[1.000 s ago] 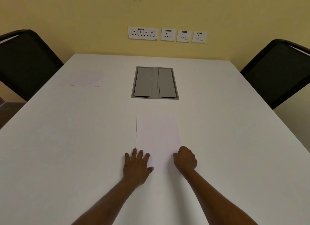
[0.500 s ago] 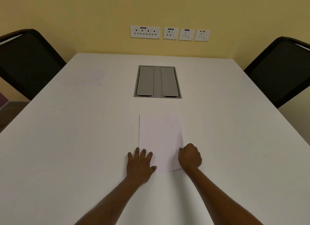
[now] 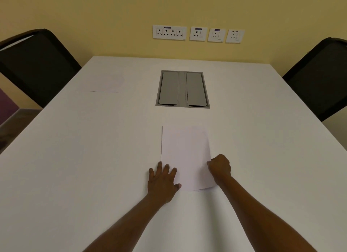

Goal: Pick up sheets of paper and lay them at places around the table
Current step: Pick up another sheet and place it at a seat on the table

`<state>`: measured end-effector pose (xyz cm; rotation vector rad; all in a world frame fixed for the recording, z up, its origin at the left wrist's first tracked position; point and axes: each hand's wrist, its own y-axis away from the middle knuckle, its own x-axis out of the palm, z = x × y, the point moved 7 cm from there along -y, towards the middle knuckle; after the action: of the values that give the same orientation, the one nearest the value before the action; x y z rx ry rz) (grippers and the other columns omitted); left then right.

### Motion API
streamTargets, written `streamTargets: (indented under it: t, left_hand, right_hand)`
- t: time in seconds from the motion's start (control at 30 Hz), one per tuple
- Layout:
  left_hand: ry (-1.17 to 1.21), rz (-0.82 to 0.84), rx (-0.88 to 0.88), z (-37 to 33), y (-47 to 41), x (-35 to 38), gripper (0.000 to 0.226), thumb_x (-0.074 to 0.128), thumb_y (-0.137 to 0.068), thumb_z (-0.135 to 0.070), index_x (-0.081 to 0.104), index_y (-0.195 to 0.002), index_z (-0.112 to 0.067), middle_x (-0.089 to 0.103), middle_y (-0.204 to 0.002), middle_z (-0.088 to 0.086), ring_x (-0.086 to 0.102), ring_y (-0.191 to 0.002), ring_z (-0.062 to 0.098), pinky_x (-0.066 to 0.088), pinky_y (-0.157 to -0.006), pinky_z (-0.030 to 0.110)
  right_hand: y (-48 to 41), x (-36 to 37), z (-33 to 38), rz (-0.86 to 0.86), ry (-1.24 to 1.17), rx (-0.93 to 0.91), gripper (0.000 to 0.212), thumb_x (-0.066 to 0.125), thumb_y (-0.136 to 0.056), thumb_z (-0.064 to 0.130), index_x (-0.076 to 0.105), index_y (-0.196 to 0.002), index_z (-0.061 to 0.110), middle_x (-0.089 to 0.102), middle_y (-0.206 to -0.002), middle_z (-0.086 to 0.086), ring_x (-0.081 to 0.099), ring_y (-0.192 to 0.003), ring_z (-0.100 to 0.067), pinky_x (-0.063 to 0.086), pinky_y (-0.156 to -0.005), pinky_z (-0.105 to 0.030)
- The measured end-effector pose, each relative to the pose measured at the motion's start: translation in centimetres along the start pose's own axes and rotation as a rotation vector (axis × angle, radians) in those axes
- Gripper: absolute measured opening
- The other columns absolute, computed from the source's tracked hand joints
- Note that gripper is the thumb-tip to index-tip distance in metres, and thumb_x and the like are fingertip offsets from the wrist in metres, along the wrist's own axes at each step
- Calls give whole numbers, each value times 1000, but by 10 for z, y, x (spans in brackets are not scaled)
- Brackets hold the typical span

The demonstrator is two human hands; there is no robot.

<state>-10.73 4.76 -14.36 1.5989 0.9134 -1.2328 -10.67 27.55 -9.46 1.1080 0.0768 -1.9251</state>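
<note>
A white sheet of paper (image 3: 185, 154) lies in front of me on the white table (image 3: 75, 167). My left hand (image 3: 162, 180) rests flat, fingers spread, on the sheet's near left corner. My right hand (image 3: 219, 166) is curled at the right edge and pinches it; the near right corner curls up off the table. A second white sheet (image 3: 102, 82) lies flat at the far left, in front of the left chair.
A grey cable box (image 3: 182, 89) with two shut lids is set into the table's middle. Black chairs stand at the far left (image 3: 35, 65) and far right (image 3: 319, 77). Wall sockets (image 3: 197, 33) line the yellow wall behind.
My right hand has moved from the sheet's near edge up along its right edge, and the near right corner has lifted. The left hand stays pressed on the sheet.
</note>
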Motion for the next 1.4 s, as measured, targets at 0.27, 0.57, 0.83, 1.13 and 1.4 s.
streamTargets:
  t: [0.27, 0.57, 0.83, 1.13, 1.4]
  left_hand:
    - [241, -145, -159, 23, -1, -37, 63, 42, -92, -58, 27, -147, -33, 31, -155, -3, 7, -148, 29, 24, -106, 50]
    - [939, -72, -561, 83, -3, -67, 57, 39, -95, -55, 33, -144, -25, 55, -135, 5, 36, -135, 30, 24, -108, 44]
    - [1490, -221, -491, 105, 48, -121, 14, 61, -92, -19, 63, -85, -8, 62, -91, 8, 55, -86, 26, 41, -77, 32]
    - [1501, -204, -325, 124, 135, -178, 14, 68, -87, -9, 65, -73, -11, 65, -82, 5, 59, -77, 20, 47, -75, 31]
    - [1428, -206, -272, 134, 207, -219, 10, 72, -84, -10, 68, -74, -11, 68, -81, 5, 63, -77, 20, 49, -76, 31]
  right_hand:
    - [20, -8, 20, -58, -170, -137, 41, 67, -88, 12, 39, -59, 24, 42, -62, 9, 44, -66, -20, 35, -60, -26]
    - [106, -40, 70, -13, -309, -432, 20, 70, -85, 11, 62, -67, 16, 61, -61, 2, 49, -55, -12, 38, -54, -21]
    - [180, -59, 64, 0, -502, -393, 15, 71, -82, 8, 70, -72, 19, 71, -75, 5, 66, -75, -16, 45, -66, -25]
    - [262, -64, 29, 83, -808, -235, 14, 72, -81, 2, 74, -87, 13, 75, -75, 0, 63, -61, -11, 43, -58, -26]
    - [322, -74, 23, 77, -791, -211, 17, 69, -83, 3, 66, -67, 1, 59, -61, -11, 50, -52, -25, 36, -50, -31]
